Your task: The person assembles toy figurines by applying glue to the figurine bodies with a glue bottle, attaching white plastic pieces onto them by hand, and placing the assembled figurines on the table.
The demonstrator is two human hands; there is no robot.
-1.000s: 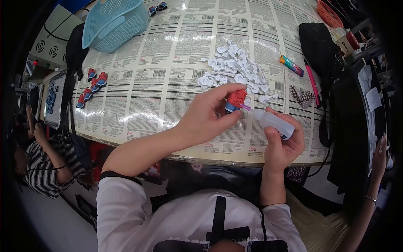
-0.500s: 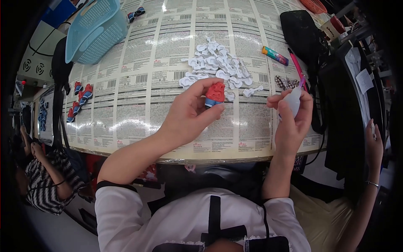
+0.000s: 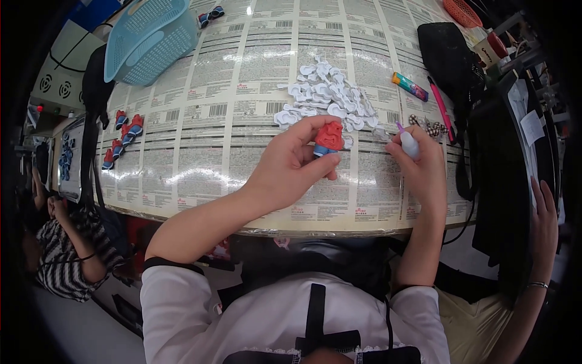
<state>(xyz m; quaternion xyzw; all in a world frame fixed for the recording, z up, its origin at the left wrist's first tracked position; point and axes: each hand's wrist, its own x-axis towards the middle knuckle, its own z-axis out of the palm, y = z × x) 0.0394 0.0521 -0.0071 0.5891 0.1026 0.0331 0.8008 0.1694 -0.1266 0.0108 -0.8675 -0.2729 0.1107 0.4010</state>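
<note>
My left hand (image 3: 292, 159) grips a small red and blue toy figure body (image 3: 329, 137) between thumb and fingers, just above the table. In my right hand (image 3: 425, 167) is a white squeeze bottle (image 3: 410, 146) with a thin purple tip, which points up and to the left, apart from the figure. Just beyond my left hand lies a pile of white guitar-shaped plastic pieces (image 3: 330, 91). One loose white piece lies between the pile and the bottle, partly blurred.
More red and blue figure bodies (image 3: 125, 132) lie at the left. A light blue basket (image 3: 154, 45) stands back left. At the right are a colourful tube (image 3: 410, 86), a pink pen (image 3: 441, 106) and a black bag (image 3: 448, 54). Other people sit on both sides.
The view has shifted, so the table appears further right. My right hand has turned the bottle, whose tip now points up and left instead of up and right. My left hand still holds the figure.
</note>
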